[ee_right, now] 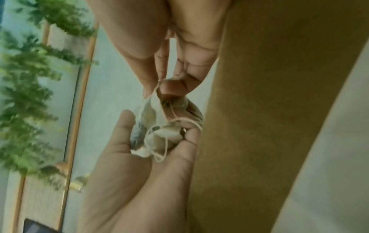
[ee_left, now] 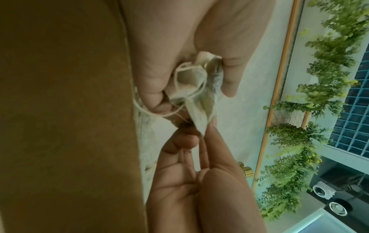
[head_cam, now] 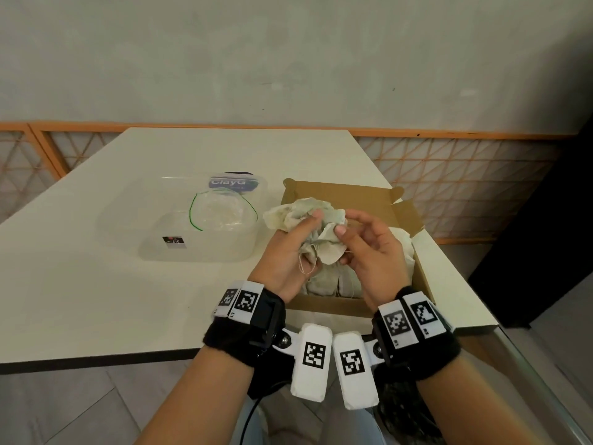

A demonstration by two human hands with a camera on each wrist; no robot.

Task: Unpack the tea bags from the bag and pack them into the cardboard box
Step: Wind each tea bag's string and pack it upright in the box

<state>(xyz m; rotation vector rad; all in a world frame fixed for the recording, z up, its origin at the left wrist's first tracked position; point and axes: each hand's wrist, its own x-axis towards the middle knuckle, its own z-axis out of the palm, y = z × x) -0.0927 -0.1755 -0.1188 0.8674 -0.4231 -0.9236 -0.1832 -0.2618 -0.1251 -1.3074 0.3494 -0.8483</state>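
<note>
Cardboard box (head_cam: pixel 353 194) sat open at the table's right edge, some tea bags already inside. Left hand (head_cam: pixel 288 252) clutched a tangled tea bag bunch (head_cam: pixel 308 213) above it; right hand (head_cam: pixel 372 252) pinched one bag. Packing step, likely; next move calls for separating strings and lowering bags in.

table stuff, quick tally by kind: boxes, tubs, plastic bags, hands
cardboard box: 1
clear plastic tub: 1
clear plastic bag in the tub: 1
hands: 2, left hand and right hand, both holding a clump of tea bags; the tea bags cannot be counted
total: 5
</note>
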